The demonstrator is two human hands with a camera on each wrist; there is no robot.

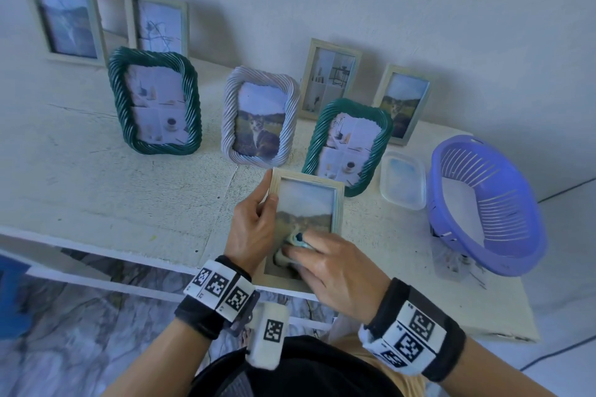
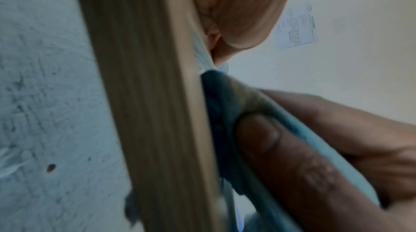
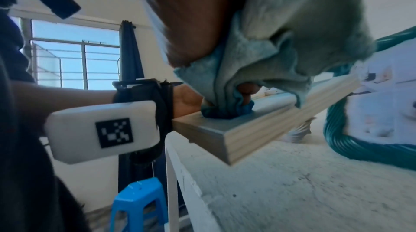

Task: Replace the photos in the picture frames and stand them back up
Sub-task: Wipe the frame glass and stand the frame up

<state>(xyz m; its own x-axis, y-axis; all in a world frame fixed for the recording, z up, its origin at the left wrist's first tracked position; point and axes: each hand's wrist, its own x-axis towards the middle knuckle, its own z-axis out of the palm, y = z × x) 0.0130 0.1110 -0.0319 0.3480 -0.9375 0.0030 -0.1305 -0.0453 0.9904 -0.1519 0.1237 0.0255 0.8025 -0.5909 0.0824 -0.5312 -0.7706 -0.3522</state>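
A light wooden picture frame point(image 1: 309, 193) with a landscape photo lies tilted over the table's front edge. My left hand point(image 1: 267, 193) grips its left rail, thumb on the front. My right hand point(image 1: 309, 251) holds a bunched teal cloth point(image 1: 296, 239) and presses it onto the lower part of the glass. In the left wrist view the frame's side point(image 2: 153, 93) fills the middle, with the cloth point(image 2: 223, 111) against it. The right wrist view shows the cloth point(image 3: 281, 40) wadded under my fingers and touching the frame point(image 3: 247, 129) near its corner.
Several framed photos stand behind: two green twisted frames point(image 1: 154, 103) point(image 1: 350, 145), a white twisted frame point(image 1: 258, 116) and plain frames by the wall. At the right are a clear plastic box point(image 1: 403, 180) and a purple basket point(image 1: 487, 206). A blue stool point(image 3: 139, 203) stands below.
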